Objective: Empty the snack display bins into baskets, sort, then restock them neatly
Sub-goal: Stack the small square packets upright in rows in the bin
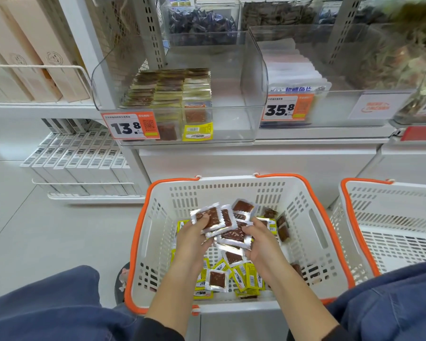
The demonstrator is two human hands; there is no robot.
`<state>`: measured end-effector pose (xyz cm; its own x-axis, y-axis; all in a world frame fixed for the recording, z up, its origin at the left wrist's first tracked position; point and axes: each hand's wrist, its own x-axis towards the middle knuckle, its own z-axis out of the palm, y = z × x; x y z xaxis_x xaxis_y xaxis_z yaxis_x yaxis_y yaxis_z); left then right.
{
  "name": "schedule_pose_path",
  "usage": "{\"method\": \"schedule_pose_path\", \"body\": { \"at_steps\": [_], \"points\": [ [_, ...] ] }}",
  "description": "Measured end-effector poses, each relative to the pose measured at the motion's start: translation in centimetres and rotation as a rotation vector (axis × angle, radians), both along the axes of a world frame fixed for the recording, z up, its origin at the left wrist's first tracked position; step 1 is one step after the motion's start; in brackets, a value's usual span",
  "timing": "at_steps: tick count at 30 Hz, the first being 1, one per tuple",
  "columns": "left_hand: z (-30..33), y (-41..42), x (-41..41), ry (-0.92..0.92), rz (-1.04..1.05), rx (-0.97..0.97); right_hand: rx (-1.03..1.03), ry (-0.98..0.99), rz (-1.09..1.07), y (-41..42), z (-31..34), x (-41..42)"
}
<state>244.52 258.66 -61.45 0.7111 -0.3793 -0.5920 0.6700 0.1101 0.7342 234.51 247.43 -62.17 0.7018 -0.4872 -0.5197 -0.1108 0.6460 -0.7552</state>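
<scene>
On the left shelf, boxes (35, 52) lean behind a wire rail. Next, a clear bin (231, 89) holds neat rows of packets (170, 87) behind a 13.8 tag (130, 127). Below it, over the white basket (312, 230), the left hand (194, 233) pinches a fan of silver packets (213, 217); the right hand (260, 238) curls round another (234, 236). Loose packets (241, 276) lie beneath. A second basket (391, 217) stands just beside it on the right.

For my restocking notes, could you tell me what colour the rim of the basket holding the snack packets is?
Orange, on the white basket; head view shows it.
</scene>
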Motion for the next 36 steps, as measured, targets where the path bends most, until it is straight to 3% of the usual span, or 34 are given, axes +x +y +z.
{"method": "schedule_pose_path", "body": {
  "at_steps": [5, 12, 26, 32, 36],
  "points": [
    [0.1, 1.1, 1.4, 0.111, -0.005, -0.108, -0.008, 0.022, -0.059, -0.2, -0.6, 0.0],
    [0.0, -0.2, -0.8, -0.009, -0.296, 0.006, -0.107, -0.056, -0.019, 0.7, -0.4, -0.4],
    [0.2, 0.6, -0.3, 0.040, -0.228, -0.041, -0.104, 0.034, -0.229, 0.9, -0.1, -0.3],
    [0.5, 0.0, -1.5, 0.005, -0.391, 0.001, -0.136, -0.030, -0.252, 1.3, 0.4, -0.3],
    [0.6, 0.0, -1.6, 0.073, -0.385, -0.031, -0.080, 0.011, -0.279, 1.2, 0.6, -0.3]
  ]
}}
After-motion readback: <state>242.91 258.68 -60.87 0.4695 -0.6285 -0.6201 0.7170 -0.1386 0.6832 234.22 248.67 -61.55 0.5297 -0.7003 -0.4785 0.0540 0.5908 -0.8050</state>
